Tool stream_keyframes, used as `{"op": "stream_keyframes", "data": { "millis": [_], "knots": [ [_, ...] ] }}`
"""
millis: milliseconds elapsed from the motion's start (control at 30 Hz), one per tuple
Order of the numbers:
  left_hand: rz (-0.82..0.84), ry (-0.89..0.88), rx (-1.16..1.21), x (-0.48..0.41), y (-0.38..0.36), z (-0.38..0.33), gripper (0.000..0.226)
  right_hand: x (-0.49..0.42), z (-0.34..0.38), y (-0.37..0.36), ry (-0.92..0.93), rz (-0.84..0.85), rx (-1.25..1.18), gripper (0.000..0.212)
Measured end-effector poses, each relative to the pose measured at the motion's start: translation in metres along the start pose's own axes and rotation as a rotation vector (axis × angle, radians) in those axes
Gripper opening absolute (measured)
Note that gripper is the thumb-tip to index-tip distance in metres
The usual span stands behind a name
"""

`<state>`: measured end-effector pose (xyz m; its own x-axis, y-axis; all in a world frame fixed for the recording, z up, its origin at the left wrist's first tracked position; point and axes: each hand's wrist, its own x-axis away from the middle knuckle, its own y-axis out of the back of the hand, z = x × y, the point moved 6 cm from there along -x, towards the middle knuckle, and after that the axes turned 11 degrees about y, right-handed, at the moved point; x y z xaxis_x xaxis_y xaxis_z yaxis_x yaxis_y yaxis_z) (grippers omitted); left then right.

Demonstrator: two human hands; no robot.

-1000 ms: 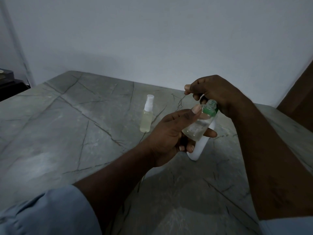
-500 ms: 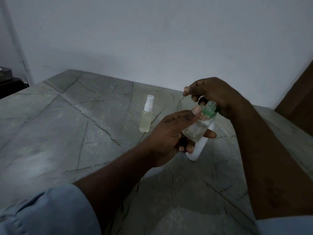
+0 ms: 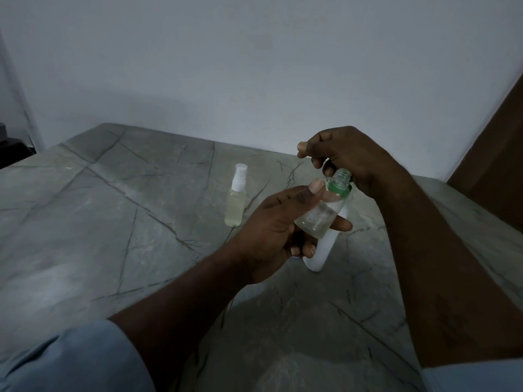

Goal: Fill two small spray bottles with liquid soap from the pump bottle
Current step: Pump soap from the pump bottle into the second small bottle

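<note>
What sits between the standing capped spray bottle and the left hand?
Head view: only bare tabletop separates capped spray bottle from left hand, which grips the open bottle.

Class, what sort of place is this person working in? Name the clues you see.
Likely a plain indoor room, perhaps in a home; more is hard to say. Clues: a veined grey stone top, a bare white wall behind it, and a brown wooden panel at the right edge.
</note>
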<state>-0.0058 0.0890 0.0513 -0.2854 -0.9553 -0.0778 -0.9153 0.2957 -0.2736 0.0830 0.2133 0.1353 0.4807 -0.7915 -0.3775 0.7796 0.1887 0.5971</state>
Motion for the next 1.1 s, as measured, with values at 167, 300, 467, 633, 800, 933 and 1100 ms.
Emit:
{"op": "stream_keyframes", "data": {
  "millis": [167, 300, 467, 633, 800, 933, 1100],
  "knots": [
    [-0.01, 0.004, 0.007, 0.001, 0.001, 0.002, 0.048, 0.003, -0.005, -0.006, -0.034, 0.043, -0.009, 0.019],
    [-0.009, 0.013, 0.013, 0.001, 0.001, 0.002, 0.045, 0.002, -0.003, -0.005, -0.025, 0.041, 0.007, 0.022],
    [0.009, 0.002, 0.021, 0.002, -0.002, -0.001, 0.044, 0.002, 0.002, -0.001, -0.005, 0.015, 0.032, 0.026],
    [0.02, 0.004, 0.031, 0.003, -0.004, -0.003, 0.041, 0.002, 0.006, 0.001, 0.026, 0.004, 0.041, 0.026],
    [0.013, 0.011, 0.033, 0.002, -0.002, -0.002, 0.04, 0.001, -0.001, -0.001, -0.003, 0.036, 0.001, 0.022],
    [-0.013, 0.021, 0.012, 0.003, 0.001, -0.001, 0.039, 0.002, -0.007, -0.006, -0.035, 0.075, -0.033, 0.017],
    [-0.017, 0.022, 0.01, 0.003, 0.0, 0.0, 0.039, 0.002, -0.004, -0.005, -0.032, 0.053, 0.017, 0.02]
  ]
}}
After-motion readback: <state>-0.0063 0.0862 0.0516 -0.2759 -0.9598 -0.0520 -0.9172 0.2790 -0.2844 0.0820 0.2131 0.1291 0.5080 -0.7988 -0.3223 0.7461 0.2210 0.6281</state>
